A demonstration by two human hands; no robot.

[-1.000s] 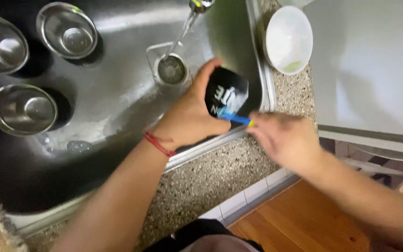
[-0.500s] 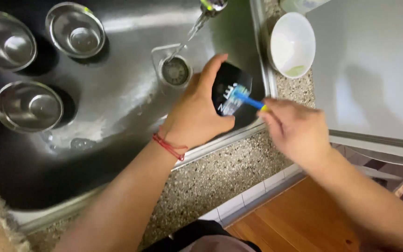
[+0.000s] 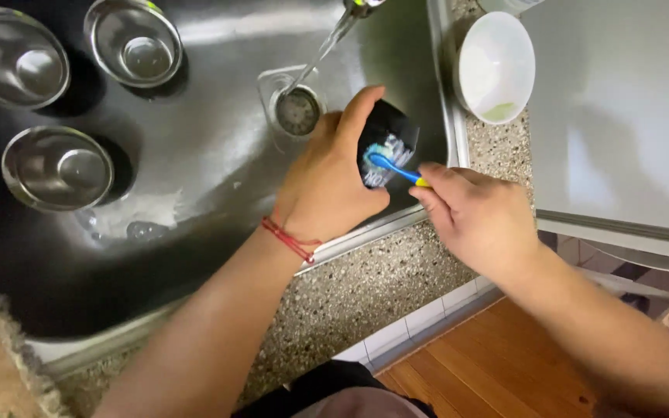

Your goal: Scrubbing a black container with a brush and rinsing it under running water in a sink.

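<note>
Count, as I am reading it from the head view: three steel bowls, one white bowl, one black cup, one brush, two hands.

Steel bowls: I am seeing one [image 3: 14,56] at ten o'clock in the sink [image 3: 218,178], a second [image 3: 134,40] at eleven, a third [image 3: 57,168] at nine; all are sitting upright and apart from one another. The white bowl [image 3: 495,66] is resting on the speckled counter [image 3: 358,294] at one o'clock, just outside the sink rim.

The black cup [image 3: 387,143] is hanging over the sink's right side, just right of centre, tilted. It is glossy black with pale markings on the wall, blurred.

My left hand [image 3: 327,182] is wrapping around the cup, thumb up over its top. My right hand [image 3: 478,217], at three o'clock, is closing on the brush [image 3: 392,166], blue with a yellow end, its head touching the cup's wall.

Water is running from the tap [image 3: 358,8] at twelve onto the drain [image 3: 297,112].
</note>
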